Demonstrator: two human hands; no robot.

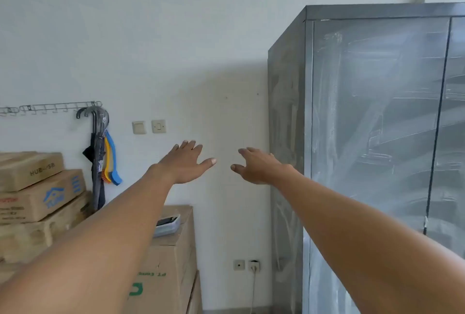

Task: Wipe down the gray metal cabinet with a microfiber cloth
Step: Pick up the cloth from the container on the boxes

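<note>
The gray metal cabinet [372,117] stands tall at the right, its front doors and left side streaked with pale smears. Both my arms are stretched forward in front of the white wall. My left hand [185,162] is flat with fingers spread and holds nothing. My right hand [259,166] is held out with relaxed fingers, also holding nothing, just left of the cabinet's side panel and apart from it. No microfiber cloth is in view.
Stacked cardboard boxes [37,187] fill the lower left, with a small tray [167,225] on the nearest box. Umbrellas and brushes [103,152] hang from a wall rack. Switches [148,126] and a socket [247,265] with a cable are on the wall.
</note>
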